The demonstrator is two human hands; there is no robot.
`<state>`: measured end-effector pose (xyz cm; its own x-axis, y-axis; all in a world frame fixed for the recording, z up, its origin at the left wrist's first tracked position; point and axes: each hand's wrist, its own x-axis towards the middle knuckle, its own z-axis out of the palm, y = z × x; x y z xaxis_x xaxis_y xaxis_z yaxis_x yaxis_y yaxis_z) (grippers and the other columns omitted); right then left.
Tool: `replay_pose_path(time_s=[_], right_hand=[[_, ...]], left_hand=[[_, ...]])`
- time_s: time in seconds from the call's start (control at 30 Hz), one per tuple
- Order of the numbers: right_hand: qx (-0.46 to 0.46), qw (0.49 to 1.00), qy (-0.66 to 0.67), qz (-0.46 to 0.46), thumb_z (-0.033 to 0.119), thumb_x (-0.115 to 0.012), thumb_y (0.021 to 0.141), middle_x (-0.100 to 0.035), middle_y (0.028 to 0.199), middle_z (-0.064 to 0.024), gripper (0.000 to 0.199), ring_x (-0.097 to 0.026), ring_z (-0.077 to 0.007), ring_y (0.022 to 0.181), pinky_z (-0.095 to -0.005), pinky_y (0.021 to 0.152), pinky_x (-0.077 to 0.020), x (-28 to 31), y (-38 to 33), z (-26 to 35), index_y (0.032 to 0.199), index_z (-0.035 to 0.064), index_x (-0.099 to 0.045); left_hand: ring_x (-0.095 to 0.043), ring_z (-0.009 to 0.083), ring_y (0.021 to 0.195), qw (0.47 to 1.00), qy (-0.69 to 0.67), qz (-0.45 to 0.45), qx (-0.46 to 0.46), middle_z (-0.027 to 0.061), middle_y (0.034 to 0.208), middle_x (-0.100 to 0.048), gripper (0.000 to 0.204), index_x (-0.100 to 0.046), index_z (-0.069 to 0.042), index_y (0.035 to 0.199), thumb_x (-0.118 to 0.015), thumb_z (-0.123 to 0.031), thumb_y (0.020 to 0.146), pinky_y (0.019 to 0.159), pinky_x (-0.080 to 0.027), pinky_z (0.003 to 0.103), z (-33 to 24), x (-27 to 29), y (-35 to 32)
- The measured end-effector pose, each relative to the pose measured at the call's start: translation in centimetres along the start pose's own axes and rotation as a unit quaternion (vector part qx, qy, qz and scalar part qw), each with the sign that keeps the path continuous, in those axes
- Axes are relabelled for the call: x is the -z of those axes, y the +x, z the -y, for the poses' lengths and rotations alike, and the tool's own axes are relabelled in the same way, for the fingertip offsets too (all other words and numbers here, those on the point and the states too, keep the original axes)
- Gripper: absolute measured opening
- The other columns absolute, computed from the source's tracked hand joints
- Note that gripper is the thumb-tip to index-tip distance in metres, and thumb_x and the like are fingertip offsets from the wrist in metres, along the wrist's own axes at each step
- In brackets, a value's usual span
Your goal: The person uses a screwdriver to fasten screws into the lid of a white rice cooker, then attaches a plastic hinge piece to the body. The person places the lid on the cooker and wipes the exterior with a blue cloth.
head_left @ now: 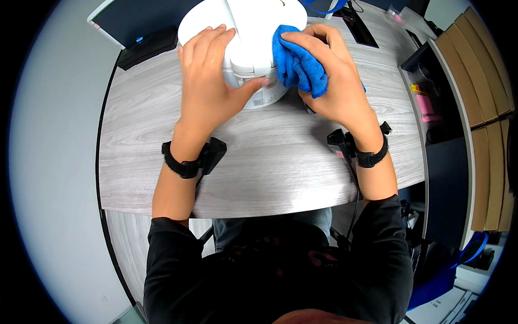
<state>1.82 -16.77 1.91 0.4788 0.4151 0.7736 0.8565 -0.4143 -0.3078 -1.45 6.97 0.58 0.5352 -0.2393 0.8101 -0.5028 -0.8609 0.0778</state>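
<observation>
A round white appliance with a lid (251, 40) stands at the far middle of the desk, its top cut off by the picture's upper edge. My left hand (208, 81) lies on the left of this lid, fingers stretched out flat and thumb reaching across to the front latch area. On the right side, my right hand (334, 75) grips a bunched blue cloth (299, 65), which presses against the lid's right edge and the side below. Part of that cloth is hidden under my fingers. A black strap with a small device is on each wrist.
Pale wood-grain desk (259, 156) spreads before me. A monitor (145, 21) and a black box (148, 48) stand at the far left. On the right is a shelf unit (445, 92) with a pink item (426, 107), beside brown cardboard boxes (485, 75). A cable (353, 189) hangs from my right wrist.
</observation>
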Motion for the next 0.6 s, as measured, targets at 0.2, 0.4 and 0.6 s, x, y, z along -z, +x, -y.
replay_pose_path(time_s=[0.2,0.4,0.6], right_hand=[[0.022,0.998,0.061,0.018,-0.006,-0.083,0.056,-0.059,0.118,-0.0111,0.077,-0.062,-0.0343,0.109,-0.0408,0.090,-0.0547,0.1,-0.1,-0.9,0.126,0.0178,-0.066],[-0.020,0.986,0.142,0.082,-0.008,-0.075,0.059,-0.062,0.114,-0.0094,0.069,-0.064,-0.0322,0.108,-0.0398,0.094,-0.0534,0.8,-0.1,-1.3,0.125,0.0130,-0.066],[-0.023,0.981,0.132,0.139,-0.006,-0.074,0.059,-0.065,0.113,-0.0108,0.063,-0.065,-0.0344,0.108,-0.0414,0.095,-0.0529,1.4,-0.3,-2.2,0.119,0.0105,-0.068]], left_hand=[[-0.047,0.0366,0.136,1.000,0.004,0.002,-0.013,0.0175,0.143,-0.058,0.094,-0.055,-0.004,0.139,-0.098,-0.035,0.061,0.110,-0.038,0.049,0.4,-0.3,0.0],[-0.047,0.0369,0.136,1.000,-0.005,-0.002,-0.016,0.0178,0.142,-0.058,0.095,-0.054,-0.005,0.140,-0.097,-0.036,0.062,0.110,-0.038,0.049,0.4,0.0,-0.1],[-0.047,0.0374,0.135,1.000,-0.003,0.006,-0.013,0.0184,0.142,-0.057,0.093,-0.054,-0.005,0.141,-0.097,-0.032,0.063,0.108,-0.040,0.048,0.2,0.0,-0.1]])
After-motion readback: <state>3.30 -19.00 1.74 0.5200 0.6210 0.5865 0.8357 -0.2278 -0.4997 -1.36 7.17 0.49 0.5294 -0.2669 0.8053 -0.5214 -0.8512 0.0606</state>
